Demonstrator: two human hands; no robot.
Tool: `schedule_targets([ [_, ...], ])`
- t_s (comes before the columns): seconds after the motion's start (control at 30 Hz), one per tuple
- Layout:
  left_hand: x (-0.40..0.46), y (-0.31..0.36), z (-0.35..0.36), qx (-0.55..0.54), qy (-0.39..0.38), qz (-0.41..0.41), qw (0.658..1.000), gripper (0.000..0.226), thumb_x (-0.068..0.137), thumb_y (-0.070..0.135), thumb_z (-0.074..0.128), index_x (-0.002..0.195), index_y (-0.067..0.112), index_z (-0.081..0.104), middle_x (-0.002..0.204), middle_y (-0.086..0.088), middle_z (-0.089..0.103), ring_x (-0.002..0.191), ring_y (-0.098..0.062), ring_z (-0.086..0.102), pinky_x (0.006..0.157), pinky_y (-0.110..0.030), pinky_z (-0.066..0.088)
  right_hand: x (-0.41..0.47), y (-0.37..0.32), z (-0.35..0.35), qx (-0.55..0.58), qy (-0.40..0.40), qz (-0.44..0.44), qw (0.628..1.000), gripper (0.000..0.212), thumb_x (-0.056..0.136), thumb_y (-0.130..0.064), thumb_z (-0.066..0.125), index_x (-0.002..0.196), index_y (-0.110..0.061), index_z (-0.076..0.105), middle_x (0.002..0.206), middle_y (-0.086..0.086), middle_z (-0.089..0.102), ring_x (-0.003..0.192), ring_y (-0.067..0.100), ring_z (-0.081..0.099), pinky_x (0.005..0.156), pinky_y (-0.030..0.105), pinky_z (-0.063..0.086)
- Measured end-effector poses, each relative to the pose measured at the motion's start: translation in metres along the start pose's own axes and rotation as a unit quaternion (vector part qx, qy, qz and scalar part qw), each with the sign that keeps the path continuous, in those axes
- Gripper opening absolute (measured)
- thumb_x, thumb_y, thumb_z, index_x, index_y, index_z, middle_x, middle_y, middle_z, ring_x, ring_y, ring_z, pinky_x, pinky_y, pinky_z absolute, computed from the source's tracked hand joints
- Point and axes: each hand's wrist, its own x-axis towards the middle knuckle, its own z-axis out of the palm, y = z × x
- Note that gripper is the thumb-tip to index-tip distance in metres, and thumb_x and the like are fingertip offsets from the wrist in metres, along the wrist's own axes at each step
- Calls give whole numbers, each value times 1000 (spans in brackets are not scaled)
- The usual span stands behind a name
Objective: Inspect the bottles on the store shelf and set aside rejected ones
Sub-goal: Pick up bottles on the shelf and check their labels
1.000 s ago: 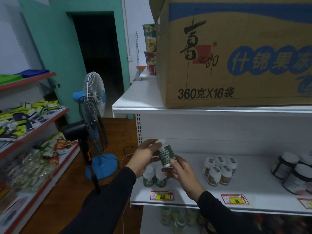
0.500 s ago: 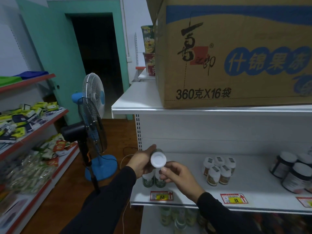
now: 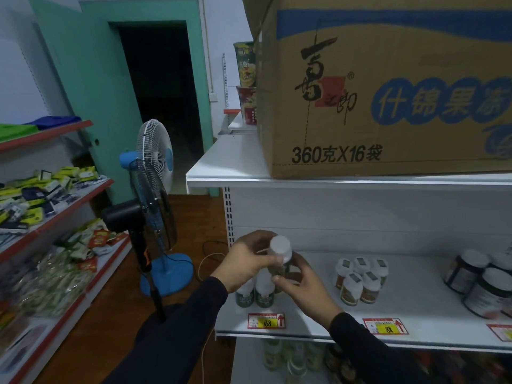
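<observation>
Checking now: one small green-label bottle [image 3: 282, 261] with a white cap, held up in front of the shelf [image 3: 415, 309].
Left hand [image 3: 246, 261]: its fingers wrap the bottle near the cap.
Right hand [image 3: 302, 284]: its fingers pinch the lower part.
Left to check: two green bottles [image 3: 256, 293] under the hands, five brown-label bottles [image 3: 360, 281] beside them, dark jars [image 3: 482, 284] far right.
Set aside: I see no reject pile yet, so the job looks early.

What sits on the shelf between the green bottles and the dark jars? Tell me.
A cluster of white-capped brown bottles, in the head view, between the green bottles and dark jars.
</observation>
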Motion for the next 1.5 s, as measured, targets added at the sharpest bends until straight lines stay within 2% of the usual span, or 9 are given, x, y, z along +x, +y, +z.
schedule_targets([
  [0.1, -3, -3, 2, 43, -34, 26, 998, 41, 73, 9, 83, 108, 21, 66, 110, 5, 70, 109, -10, 64, 97, -26, 50, 1, -2, -3, 11, 17, -5, 1000, 51, 85, -15, 73, 127, -35, 52, 117, -17, 63, 101, 0, 63, 82, 26, 56],
  [0.3, -4, -4, -1, 69, -40, 31, 996, 40, 73, 16, 83, 108, 28, 65, 111, 13, 68, 111, -3, 61, 95, -24, 49, 1, 2, -5, -11, 24, -17, 1000, 49, 85, -19, 74, 128, -33, 55, 119, -15, 64, 104, -1, 61, 80, 17, 53],
  [0.6, 10, -12, -7, 145, 44, 25, 988, 34, 78, 29, 79, 107, 38, 63, 110, 13, 66, 103, -6, 61, 90, -26, 52, 6, 10, -5, -87, 37, -28, 995, 43, 86, -32, 73, 121, -45, 50, 120, -7, 55, 103, -1, 56, 76, 12, 51],
  [0.7, 16, -14, -9, 171, 55, 23, 984, 34, 80, 27, 77, 111, 29, 64, 110, 8, 67, 101, -8, 63, 90, -28, 54, 11, 15, -5, -113, 44, -16, 993, 49, 86, -38, 72, 128, -41, 47, 122, -6, 52, 106, 2, 55, 81, 16, 51],
  [0.87, 33, -18, -17, 220, 103, 8, 970, 35, 84, 19, 73, 118, 20, 62, 109, 5, 64, 95, -9, 59, 77, -15, 46, 14, 28, -13, -190, 71, -4, 979, 54, 88, -45, 67, 137, -29, 48, 123, -4, 50, 103, 3, 56, 88, 24, 51],
  [1.0, 47, -29, -26, 278, 127, -23, 952, 40, 86, 18, 70, 125, 18, 60, 115, 2, 62, 98, -10, 55, 82, -21, 42, 13, 51, -24, -280, 82, 11, 956, 56, 91, -50, 59, 139, -25, 46, 132, -1, 47, 111, 11, 56, 93, 25, 47],
  [1.17, 57, -54, -29, 334, 86, -45, 937, 42, 86, 20, 67, 127, 19, 59, 124, -3, 61, 108, -17, 57, 91, -27, 47, 10, 85, -32, -393, 55, 33, 917, 63, 93, -56, 51, 145, -21, 41, 145, 3, 43, 124, 19, 51, 98, 23, 39],
  [1.3, 59, -74, -25, 371, 42, -85, 924, 42, 88, 24, 66, 129, 22, 58, 127, -5, 59, 114, -21, 56, 96, -28, 45, 8, 111, -30, -437, 15, 51, 898, 94, 80, -81, 22, 147, -16, 40, 151, 8, 41, 138, 24, 39, 111, 29, 32],
  [1.5, 58, -94, -24, 402, 6, -137, 905, 43, 87, 31, 66, 129, 24, 60, 133, -2, 60, 118, -19, 55, 97, -24, 41, 7, 138, -29, -489, 6, 83, 868, 81, 93, -69, 22, 122, -6, 65, 126, 23, 63, 113, 41, 62, 94, 50, 51],
])
